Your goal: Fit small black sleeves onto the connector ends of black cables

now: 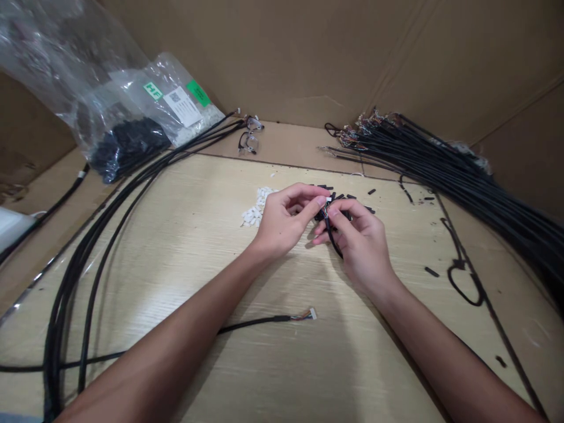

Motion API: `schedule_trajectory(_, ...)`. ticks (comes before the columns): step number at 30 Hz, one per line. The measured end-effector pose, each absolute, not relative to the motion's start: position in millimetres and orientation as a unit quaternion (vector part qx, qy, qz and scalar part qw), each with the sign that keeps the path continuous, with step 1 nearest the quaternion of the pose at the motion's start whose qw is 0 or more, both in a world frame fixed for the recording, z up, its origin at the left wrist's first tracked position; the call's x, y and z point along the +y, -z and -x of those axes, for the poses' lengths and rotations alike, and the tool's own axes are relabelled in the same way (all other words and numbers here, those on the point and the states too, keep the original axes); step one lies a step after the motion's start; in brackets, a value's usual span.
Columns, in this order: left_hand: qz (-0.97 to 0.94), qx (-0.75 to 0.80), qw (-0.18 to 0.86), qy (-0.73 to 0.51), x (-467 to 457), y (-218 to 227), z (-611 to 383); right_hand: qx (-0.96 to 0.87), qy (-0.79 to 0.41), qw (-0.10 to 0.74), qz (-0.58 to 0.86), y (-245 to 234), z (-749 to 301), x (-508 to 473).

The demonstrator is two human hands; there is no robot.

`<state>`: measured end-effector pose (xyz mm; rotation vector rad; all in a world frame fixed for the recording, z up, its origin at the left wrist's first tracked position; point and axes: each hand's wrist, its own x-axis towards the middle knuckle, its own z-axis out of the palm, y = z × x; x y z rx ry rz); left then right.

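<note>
My left hand [288,220] and my right hand [359,238] meet above the middle of the wooden board [185,247]. Both pinch the stripped end of a thin black cable [331,235], which loops down under my right hand. My left fingertips close on the small wires at its tip; what sits on the tip is too small to name. Just beyond my hands lie a heap of small white connectors [258,208] and several short black sleeve pieces [352,200]. Near my left forearm another cable end with a white connector [308,315] lies flat.
A thick bundle of black cables [462,176] runs along the right. Finished cables [101,235] curve down the left side. Plastic bags of black and white parts [132,126] lean on the cardboard wall [308,53] at the back left. A loose black loop [465,282] lies at right.
</note>
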<state>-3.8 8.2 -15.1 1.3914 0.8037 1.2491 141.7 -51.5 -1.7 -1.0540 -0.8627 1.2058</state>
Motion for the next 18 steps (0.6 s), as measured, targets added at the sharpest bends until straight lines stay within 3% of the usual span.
schedule_trajectory(18,-0.577,0.322,0.540,-0.521,7.8,15.3,2.0,-0.384,-0.522,0.602,0.466,3.6,-140.6,-53.0)
